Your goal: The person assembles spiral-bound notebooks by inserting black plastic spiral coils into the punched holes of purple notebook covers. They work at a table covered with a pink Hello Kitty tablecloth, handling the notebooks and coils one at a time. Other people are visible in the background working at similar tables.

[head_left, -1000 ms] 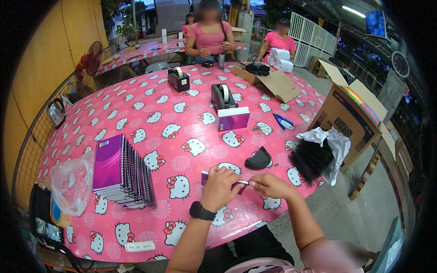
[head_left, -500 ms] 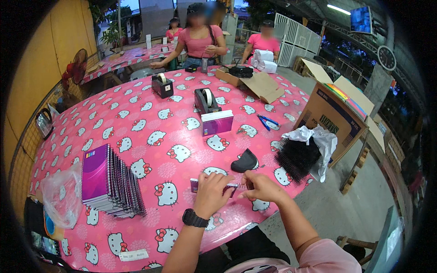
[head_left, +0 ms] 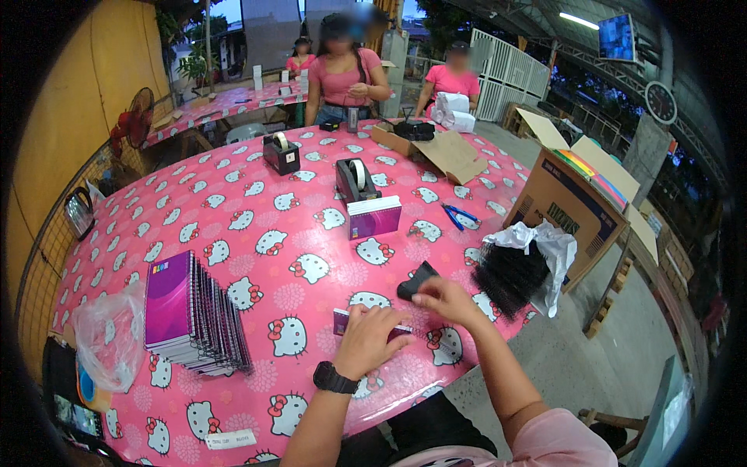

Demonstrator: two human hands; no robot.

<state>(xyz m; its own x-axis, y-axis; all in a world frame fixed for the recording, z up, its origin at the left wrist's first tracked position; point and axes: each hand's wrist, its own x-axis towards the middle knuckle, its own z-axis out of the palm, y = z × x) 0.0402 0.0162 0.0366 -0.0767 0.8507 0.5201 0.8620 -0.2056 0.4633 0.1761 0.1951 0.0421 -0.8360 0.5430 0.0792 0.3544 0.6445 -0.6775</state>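
A small purple notebook [head_left: 340,321] lies on the pink table in front of me. My left hand [head_left: 369,340] is closed over it, holding it down, and a dark watch circles that wrist. A thin wire coil [head_left: 429,339] seems to stick out past the notebook's right end. Just right of it, my right hand [head_left: 447,300] hovers with loosely bent fingers and nothing visible in them. Its fingertips are at the near edge of a black curved object [head_left: 417,279] whose kind I cannot make out; whether they touch is unclear.
A stack of purple spiral notebooks [head_left: 170,300] stands left beside a clear plastic bag [head_left: 109,342]. Ahead are more notebooks [head_left: 375,220], tape dispensers [head_left: 356,183] and blue-handled pliers [head_left: 459,216]. Black wire coils [head_left: 510,276] on white paper and a carton [head_left: 564,198] are right. Co-workers [head_left: 346,78] stand beyond.
My right hand has left the notebook's right end and moved up to the black curved object. My left hand stays on the notebook, its fingers lying flatter. The co-worker opposite has drawn an arm in.
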